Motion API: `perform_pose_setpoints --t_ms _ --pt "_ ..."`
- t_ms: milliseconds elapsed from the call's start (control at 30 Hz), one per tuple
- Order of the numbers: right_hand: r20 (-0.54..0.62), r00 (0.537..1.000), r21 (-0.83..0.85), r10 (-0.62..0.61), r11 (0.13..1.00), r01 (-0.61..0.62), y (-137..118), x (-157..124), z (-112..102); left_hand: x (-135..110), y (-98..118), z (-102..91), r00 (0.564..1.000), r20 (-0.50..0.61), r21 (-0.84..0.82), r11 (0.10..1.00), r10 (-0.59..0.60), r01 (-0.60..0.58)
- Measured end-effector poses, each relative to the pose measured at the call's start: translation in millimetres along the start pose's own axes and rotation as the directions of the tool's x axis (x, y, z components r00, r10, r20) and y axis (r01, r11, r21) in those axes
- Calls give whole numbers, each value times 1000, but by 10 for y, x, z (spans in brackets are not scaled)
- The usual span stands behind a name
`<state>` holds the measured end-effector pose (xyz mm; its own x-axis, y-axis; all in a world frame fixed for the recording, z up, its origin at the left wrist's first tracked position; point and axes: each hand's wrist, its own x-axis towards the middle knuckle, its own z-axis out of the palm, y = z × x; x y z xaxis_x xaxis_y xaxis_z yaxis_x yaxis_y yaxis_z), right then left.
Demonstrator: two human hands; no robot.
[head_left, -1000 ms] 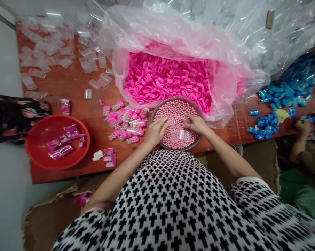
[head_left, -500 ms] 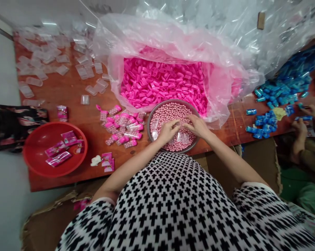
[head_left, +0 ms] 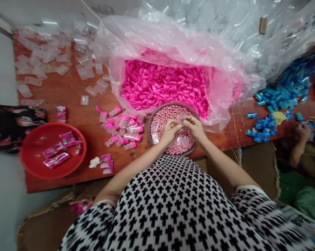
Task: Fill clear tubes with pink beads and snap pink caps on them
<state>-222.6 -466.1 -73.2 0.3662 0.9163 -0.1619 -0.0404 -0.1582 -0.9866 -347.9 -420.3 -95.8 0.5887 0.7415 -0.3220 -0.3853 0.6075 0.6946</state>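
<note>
A metal bowl (head_left: 152,120) full of small pink balls sits at the table's near edge. Over it, my left hand (head_left: 170,131) and my right hand (head_left: 195,128) meet, both pinched on a small clear plastic case (head_left: 181,119). Other clear cases (head_left: 182,140) lie on the balls in the bowl. Left of the bowl is a pile of filled cases with pink caps (head_left: 123,129). Behind the bowl, an open plastic bag (head_left: 162,83) holds loose pink caps.
A red basin (head_left: 32,158) with pink packets stands at the left. Empty clear cases (head_left: 55,62) are scattered over the far left of the wooden table (head_left: 73,90). Blue cases (head_left: 274,101) lie at the right, where another person's hands (head_left: 303,130) work.
My hands rose from the balls in the bowl and came together, lifting a clear case between them. The view shifted slightly.
</note>
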Motion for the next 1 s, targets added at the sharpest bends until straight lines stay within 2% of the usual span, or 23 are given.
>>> perform_pose_setpoints --t_ms 67,100,133,167,200,267,300,333,367,400,500,567,633,667,700,733,767,833,900,1000 --pt "22 997 -152 -71 986 73 -22 -8 43 -12 -31 15 1000 -9 50 999 -7 8" --pt "56 993 -292 -103 950 115 -42 12 26 -21 -24 -4 1000 -15 98 995 -6 7" --pt "96 987 -460 -130 874 160 -63 47 -14 -33 -3 -40 1000 -23 161 987 5 -2" --pt "141 979 -631 -144 749 201 -80 95 -68 -46 31 -92 999 -32 231 973 25 -17" --pt "190 973 -782 -132 578 231 -89 150 -126 -60 73 -157 998 -38 298 954 48 -35" --pt "257 965 -937 -43 232 260 -67 265 -209 -84 160 -306 995 -45 391 918 91 -66" --pt "272 962 -956 13 118 268 -34 315 -218 -92 195 -382 993 -46 416 906 109 -80" --pt "282 958 -958 58 61 279 13 359 -199 -96 221 -453 991 -47 435 896 129 -96" --pt "291 953 -956 87 67 286 71 394 -157 -99 238 -517 988 -47 453 884 150 -113" --pt "302 948 -950 104 116 290 136 422 -97 -99 247 -574 983 -51 472 872 176 -132" --pt "335 933 -911 134 298 285 330 464 88 -102 256 -689 966 -67 547 818 251 -175" --pt "320 940 -876 116 415 246 426 460 140 -106 271 -721 951 -72 631 752 299 -189" --pt "264 963 -737 61 657 160 479 433 123 -101 296 -709 940 -41 720 663 338 -207" --pt "222 974 -597 45 796 100 489 412 101 -92 309 -686 937 -7 755 616 349 -224" --pt "184 982 -430 45 902 39 488 386 77 -76 318 -653 936 36 782 573 349 -244" --pt "160 986 -274 56 962 -10 475 355 58 -56 322 -612 937 78 799 541 341 -263" --pt "155 986 -166 66 985 -40 452 322 45 -31 321 -566 938 113 805 524 326 -279" --pt "169 984 -66 63 996 -53 381 253 37 22 302 -477 944 162 786 540 288 -300" --pt "198 980 -67 21 998 -8 283 190 37 70 271 -416 951 178 732 612 254 -301" --pt "256 966 -164 -47 982 92 99 126 -1 110 240 -398 969 139 620 745 205 -246"
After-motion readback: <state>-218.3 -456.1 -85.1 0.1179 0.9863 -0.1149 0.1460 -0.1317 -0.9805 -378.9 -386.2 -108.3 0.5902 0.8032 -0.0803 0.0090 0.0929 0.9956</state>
